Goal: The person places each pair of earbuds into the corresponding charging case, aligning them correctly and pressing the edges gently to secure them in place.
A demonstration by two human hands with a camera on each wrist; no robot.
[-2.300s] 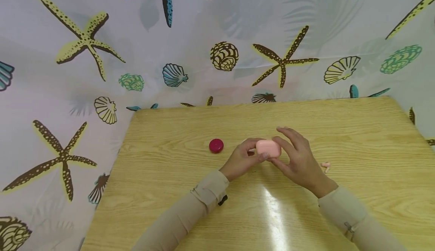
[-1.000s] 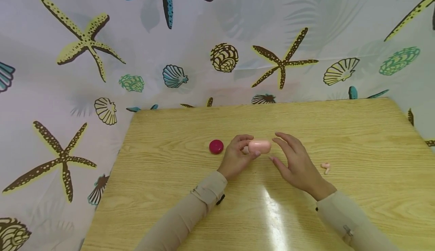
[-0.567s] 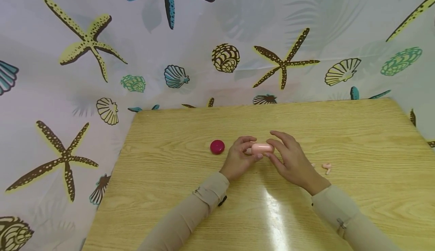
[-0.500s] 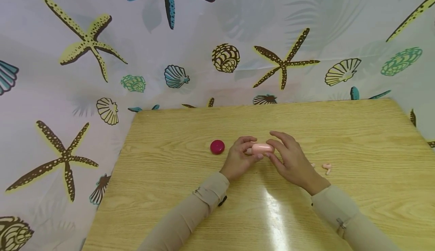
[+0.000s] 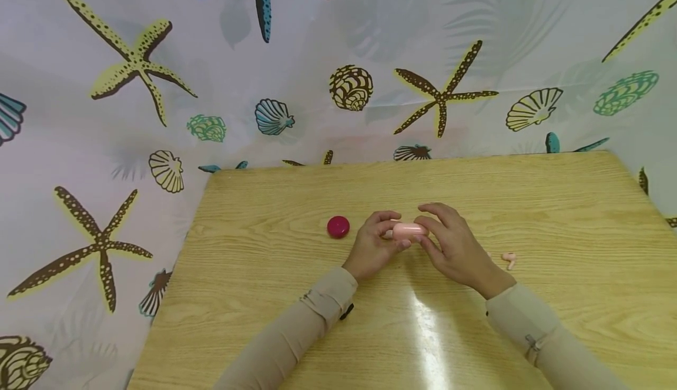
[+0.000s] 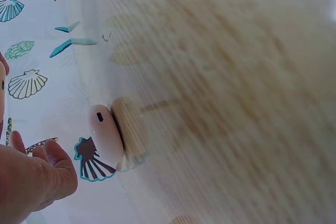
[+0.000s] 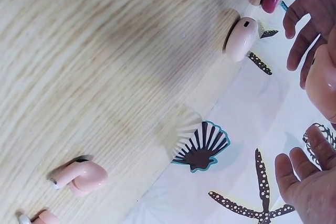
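Note:
In the head view my left hand [image 5: 371,244] grips a pink earbud case [image 5: 408,231] by its left end, above the table. Thumb and index finger of my right hand [image 5: 457,249] pinch its right end, the other fingers held loose. A rounded narrow side of the case faces up. The held case [image 7: 321,85] also shows at the right edge of the right wrist view. Below the hands, a paler pink rounded case [image 6: 106,136] with a dark port sits on the table, mostly hidden in the head view. Pink earbuds [image 7: 84,176] lie beside my right wrist.
A crimson round case [image 5: 338,227] rests on the wooden table [image 5: 254,261] just left of my left hand. Behind the table's far edge hangs a white cloth [image 5: 312,49] printed with starfish and shells.
The held case has turned from its broad face to a narrow side. My right hand, apart from it one second ago, has come back onto its right end. Little moved in the last half second.

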